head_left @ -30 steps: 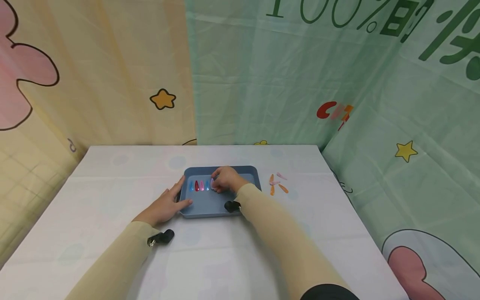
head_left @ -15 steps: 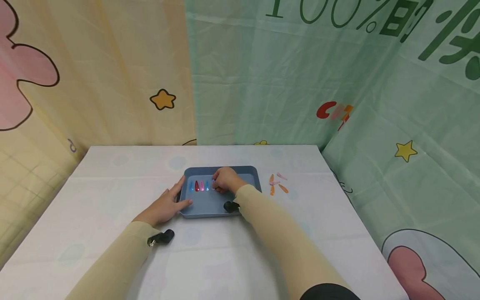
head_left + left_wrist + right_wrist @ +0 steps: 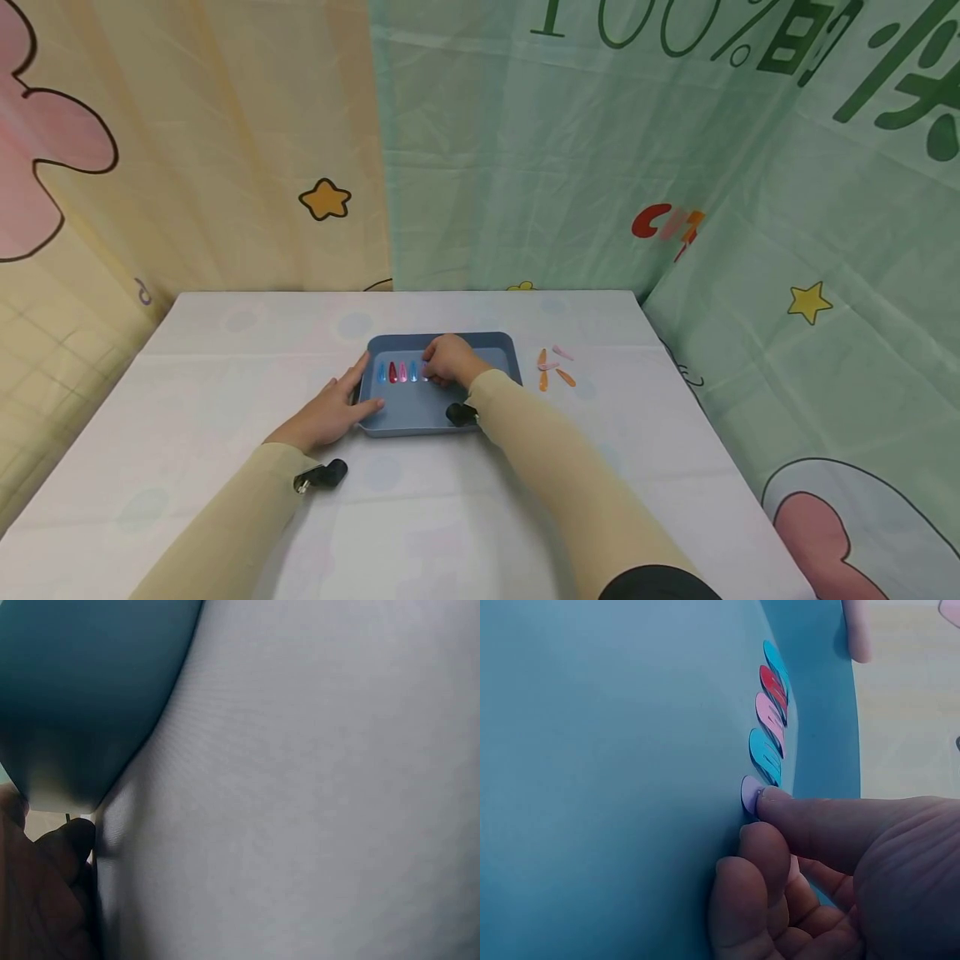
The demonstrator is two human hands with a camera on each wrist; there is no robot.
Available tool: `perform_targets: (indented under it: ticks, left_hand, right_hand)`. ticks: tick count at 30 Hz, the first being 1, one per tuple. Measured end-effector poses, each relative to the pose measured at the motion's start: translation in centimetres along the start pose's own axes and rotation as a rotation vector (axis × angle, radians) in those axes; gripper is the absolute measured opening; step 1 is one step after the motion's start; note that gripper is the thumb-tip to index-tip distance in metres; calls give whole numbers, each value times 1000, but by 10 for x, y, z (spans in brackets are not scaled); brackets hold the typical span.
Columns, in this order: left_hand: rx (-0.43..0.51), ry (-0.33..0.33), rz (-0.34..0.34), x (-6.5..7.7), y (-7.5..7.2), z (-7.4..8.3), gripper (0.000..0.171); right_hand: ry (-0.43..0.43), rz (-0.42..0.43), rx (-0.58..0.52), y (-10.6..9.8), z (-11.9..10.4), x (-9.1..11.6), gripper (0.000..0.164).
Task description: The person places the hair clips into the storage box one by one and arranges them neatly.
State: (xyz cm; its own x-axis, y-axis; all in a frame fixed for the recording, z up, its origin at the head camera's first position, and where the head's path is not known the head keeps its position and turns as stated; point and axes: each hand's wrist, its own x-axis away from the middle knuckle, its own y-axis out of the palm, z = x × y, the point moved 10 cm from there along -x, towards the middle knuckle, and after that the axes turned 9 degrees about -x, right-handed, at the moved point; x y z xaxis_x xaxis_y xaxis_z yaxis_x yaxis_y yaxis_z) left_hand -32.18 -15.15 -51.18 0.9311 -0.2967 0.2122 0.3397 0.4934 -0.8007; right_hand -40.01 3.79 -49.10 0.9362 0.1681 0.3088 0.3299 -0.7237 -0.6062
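Note:
A blue-grey tray (image 3: 420, 412) lies on the white-covered table. My left hand (image 3: 326, 412) rests against its left side, fingers extended along the edge and thumb over the front left part. Inside the tray, a row of snap hair clips runs left to right: blue (image 3: 382, 372), red (image 3: 392, 372), pink (image 3: 402, 371) and another blue clip (image 3: 765, 756). At the right end of this row, my right hand (image 3: 452, 360) pinches a lilac hair clip (image 3: 750, 793). The thumb covers part of that clip, and the other fingers are curled beside it.
Right of the tray, several loose clips lie on the table (image 3: 465, 500): orange ones (image 3: 566, 377) and pink ones (image 3: 563, 352). Patterned cloth (image 3: 510, 167) hangs behind the table. A small black camera (image 3: 461, 414) on my right sleeve hangs over the tray's front part.
My right hand shifts slightly at the lilac clip, staying at the end of the row. The left hand and the tray keep their place.

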Motion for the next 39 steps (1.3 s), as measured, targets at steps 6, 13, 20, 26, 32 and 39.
perform_targets:
  ticks: [6, 13, 20, 26, 32, 39]
  left_hand:
    - [0, 9, 3, 0, 0, 0, 101]
    - [1, 13, 1, -1, 1, -1, 101]
    - [0, 8, -4, -2, 2, -1, 100]
    - [-7, 0, -9, -3, 3, -2, 101]
    - [-17, -3, -5, -2, 2, -2, 101]
    - [-23, -2, 2, -1, 1, -4, 101]
  right_hand:
    - [-7, -10, -2, 1, 0, 0, 31]
    - [-13, -11, 12, 1, 1, 0, 32]
    - [-5, -15, -2, -1, 2, 0, 33]
    - [32, -64, -142, -9, 5, 4, 35]
    - [-26, -93, -268, -42, -7, 17, 37]
    - [-148, -55, -274, -109, -1, 35, 41]
